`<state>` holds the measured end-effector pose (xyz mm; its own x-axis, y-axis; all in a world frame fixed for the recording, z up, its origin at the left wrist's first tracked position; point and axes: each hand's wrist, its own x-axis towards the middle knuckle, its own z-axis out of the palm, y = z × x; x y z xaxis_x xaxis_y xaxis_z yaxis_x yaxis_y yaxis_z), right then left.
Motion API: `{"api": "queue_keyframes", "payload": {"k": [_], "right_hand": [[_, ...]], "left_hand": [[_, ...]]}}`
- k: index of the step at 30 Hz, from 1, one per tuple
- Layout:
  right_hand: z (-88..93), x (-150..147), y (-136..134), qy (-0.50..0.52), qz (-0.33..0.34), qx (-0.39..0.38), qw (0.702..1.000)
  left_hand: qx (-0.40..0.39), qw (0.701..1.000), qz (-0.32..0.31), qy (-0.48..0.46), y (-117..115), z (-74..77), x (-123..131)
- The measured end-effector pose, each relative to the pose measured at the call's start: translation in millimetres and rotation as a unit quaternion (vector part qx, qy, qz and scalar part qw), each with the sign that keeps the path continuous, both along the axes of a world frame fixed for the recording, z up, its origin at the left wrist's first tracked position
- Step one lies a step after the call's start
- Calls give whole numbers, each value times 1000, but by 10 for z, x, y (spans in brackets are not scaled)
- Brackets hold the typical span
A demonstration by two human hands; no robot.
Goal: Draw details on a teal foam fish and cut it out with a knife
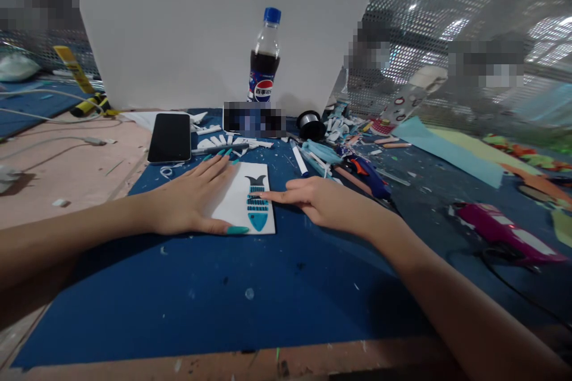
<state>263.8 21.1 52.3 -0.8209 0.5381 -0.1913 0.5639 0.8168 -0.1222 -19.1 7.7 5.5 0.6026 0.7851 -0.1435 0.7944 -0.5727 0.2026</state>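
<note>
Risk: the stripes of the fish [258,221] could be pushed out of line if dragged sideways by the right hand [319,199]; whether they are stuck down cannot be told. Likeliest cause, as judged: uneven force applied at one point. The card [227,202] could also be skidded over the mat [223,297] should pressure from the left hand [196,196] be eased. The fish's head could be snagged by the left thumbnail, held near it. Scraps [218,141] just beyond the left fingertips could be knocked onto the card.

Fingers: the left ones are laid flat on the card, lightly fanned, thumb well apart at the near edge; nothing is gripped. The right index is held straight, its tip set on the fish's stripes; the other right fingers are curled in, and whether anything is held there cannot be told. The fish is located under the right index tip, to the right of the left fingers.
</note>
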Motion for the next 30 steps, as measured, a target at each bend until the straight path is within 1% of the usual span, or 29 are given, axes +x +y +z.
{"api": "queue_keyframes", "payload": {"k": [5,11,14,16,24,30], "right_hand": [[18,-14,-11,-5,-5,-8,1000],[86,-38,-41,-13,-18,-19,1000],[102,-51,-43,-19,-20,-24,999],[103,-60,-43,-22,-21,-23,999],[79,-64,-32,-28,-14,-2,1000],[61,-69,-13,-17,-9,-4,1000]], "left_hand": [[-4,1000,5,4,5,8,0],[-11,1000,11,3,8,12,8],[-2,1000,-3,-3,13,6,0],[3,1000,-9,-4,13,7,-2],[-5,1000,8,3,-1,36,30],[-29,999,21,10,-13,64,42]]}}
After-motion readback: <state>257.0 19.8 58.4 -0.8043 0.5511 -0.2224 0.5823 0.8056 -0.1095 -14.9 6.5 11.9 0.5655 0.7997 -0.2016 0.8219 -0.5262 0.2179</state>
